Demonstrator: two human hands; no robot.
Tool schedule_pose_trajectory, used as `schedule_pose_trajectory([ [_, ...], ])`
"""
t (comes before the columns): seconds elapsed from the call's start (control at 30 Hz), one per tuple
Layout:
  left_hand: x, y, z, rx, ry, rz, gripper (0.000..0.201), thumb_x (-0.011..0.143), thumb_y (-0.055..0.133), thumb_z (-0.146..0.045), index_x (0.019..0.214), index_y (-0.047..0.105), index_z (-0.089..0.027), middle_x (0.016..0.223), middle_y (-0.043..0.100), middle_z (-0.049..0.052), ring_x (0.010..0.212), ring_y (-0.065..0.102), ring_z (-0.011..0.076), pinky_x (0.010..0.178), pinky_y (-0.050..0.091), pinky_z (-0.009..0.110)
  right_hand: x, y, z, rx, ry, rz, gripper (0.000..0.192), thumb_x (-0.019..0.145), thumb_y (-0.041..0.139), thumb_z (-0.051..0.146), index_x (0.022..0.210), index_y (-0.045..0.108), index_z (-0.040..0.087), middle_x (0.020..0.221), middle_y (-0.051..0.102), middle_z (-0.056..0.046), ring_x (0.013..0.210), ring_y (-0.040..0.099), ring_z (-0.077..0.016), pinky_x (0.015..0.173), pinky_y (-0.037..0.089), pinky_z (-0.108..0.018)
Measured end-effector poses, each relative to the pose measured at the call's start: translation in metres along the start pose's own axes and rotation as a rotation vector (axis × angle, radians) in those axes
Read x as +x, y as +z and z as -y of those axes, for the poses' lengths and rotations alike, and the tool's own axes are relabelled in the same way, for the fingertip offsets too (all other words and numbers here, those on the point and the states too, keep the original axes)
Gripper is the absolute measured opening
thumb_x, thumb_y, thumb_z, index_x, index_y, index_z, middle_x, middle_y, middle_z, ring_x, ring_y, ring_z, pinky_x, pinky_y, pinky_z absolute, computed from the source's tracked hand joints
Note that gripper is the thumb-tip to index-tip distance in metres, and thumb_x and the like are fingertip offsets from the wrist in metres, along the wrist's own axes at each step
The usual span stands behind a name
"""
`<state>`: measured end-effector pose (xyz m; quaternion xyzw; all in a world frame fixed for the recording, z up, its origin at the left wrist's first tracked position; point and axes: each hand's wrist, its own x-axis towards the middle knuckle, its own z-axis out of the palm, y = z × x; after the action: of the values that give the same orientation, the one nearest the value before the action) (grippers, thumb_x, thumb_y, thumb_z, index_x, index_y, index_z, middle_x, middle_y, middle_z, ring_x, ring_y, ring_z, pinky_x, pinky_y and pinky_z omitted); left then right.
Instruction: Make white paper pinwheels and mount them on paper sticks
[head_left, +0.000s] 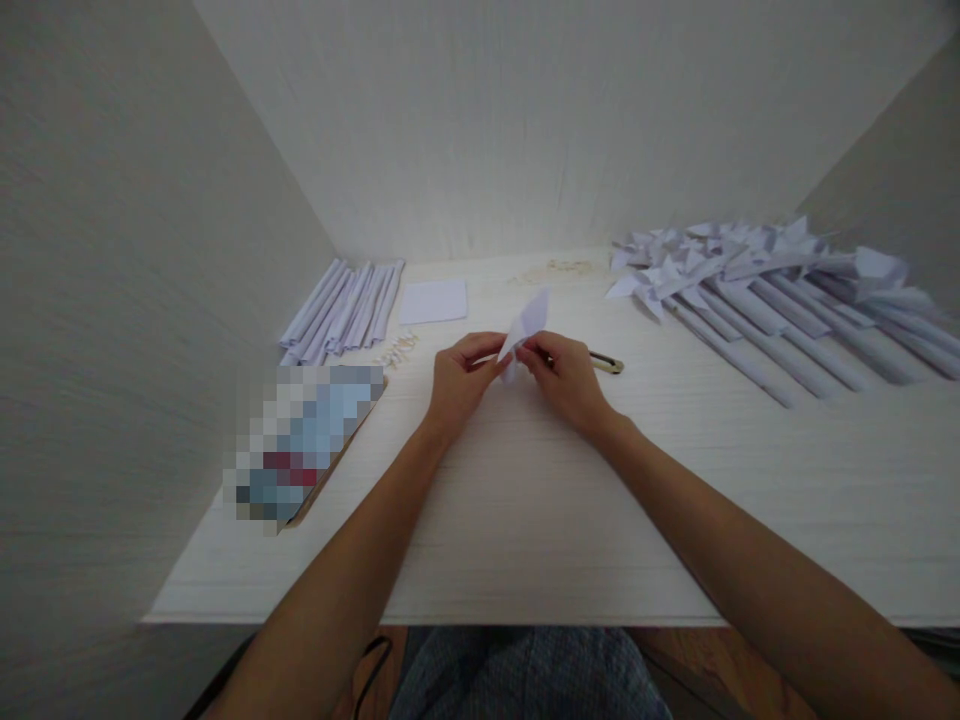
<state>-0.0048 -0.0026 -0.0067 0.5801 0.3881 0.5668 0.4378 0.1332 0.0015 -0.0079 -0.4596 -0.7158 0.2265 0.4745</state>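
folded piece [527, 322]: thin white paper, matt, sharply creased
rolled tubes [343, 310]: white paper, matt, smooth
flat sheet [433, 301]: plain white paper, matt
finished pieces [757, 290]: white paper, matt, creased points on smooth rolled stems
surface [525, 500]: pale wood-grain finish, matt, fine streaks
walls [112, 300]: light wood-grain panels, matt, finely ribbed
tool [606, 362]: dark, slightly glossy, material unclear

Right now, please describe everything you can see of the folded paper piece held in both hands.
The folded paper piece is white, thin, and creased into a pointed shape, its tip aimed up and away. It is held above the table, pinched from below by the left hand and the right hand. Nothing else touches it.
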Motion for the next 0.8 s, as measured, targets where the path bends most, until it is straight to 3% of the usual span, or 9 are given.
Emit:
schedule_pose_trajectory([
  [0.13,0.0004,0.0016,0.0021,0.024,0.015,-0.014,0.016,0.063,0.065,-0.021,0.079,0.068,-0.019,0.088,0.065,0.003,0.086,0.058,0.0147,0.079,0.046,0.031,-0.0002,0.0041,0.0041,-0.057,0.041,-0.040,0.021,0.074,0.045,0.017,0.053,0.047,0.017,0.050,0.046,0.003,0.051,0.040,-0.0101,0.053,0.029,-0.025],
  [0.4,0.0014,0.0038,0.0035,0.058,0.017,-0.026,0.017,0.063,0.065,-0.020,0.079,0.068,-0.019,0.090,0.065,0.004,0.085,0.059,0.0144,0.077,0.048,0.030,0.0016,0.0070,0.0021,0.142,0.202,-0.020,0.024,0.073,0.044,0.021,0.049,0.045,0.018,0.044,0.041,0.004,0.045,0.038,-0.0100,0.049,0.028,-0.025],
  [0.6,0.0005,0.0049,0.0029,-0.024,-0.007,-0.023,0.017,0.061,0.066,-0.020,0.077,0.068,-0.019,0.088,0.065,0.003,0.086,0.059,0.0147,0.077,0.048,0.029,-0.0029,0.0064,0.0046,-0.125,0.001,-0.187,0.015,0.069,0.050,0.015,0.054,0.052,0.017,0.055,0.053,-0.001,0.053,0.045,-0.0121,0.054,0.033,-0.026],
  [0.8,-0.0005,0.0082,0.0043,-0.138,-0.101,-0.096,0.023,0.055,0.070,-0.021,0.078,0.068,-0.018,0.084,0.067,0.003,0.082,0.061,0.0154,0.078,0.047,0.031,-0.0057,0.0077,0.0036,-0.248,-0.165,-0.181,0.018,0.074,0.046,0.014,0.056,0.051,0.017,0.058,0.053,-0.002,0.058,0.047,-0.0134,0.055,0.033,-0.026],
])
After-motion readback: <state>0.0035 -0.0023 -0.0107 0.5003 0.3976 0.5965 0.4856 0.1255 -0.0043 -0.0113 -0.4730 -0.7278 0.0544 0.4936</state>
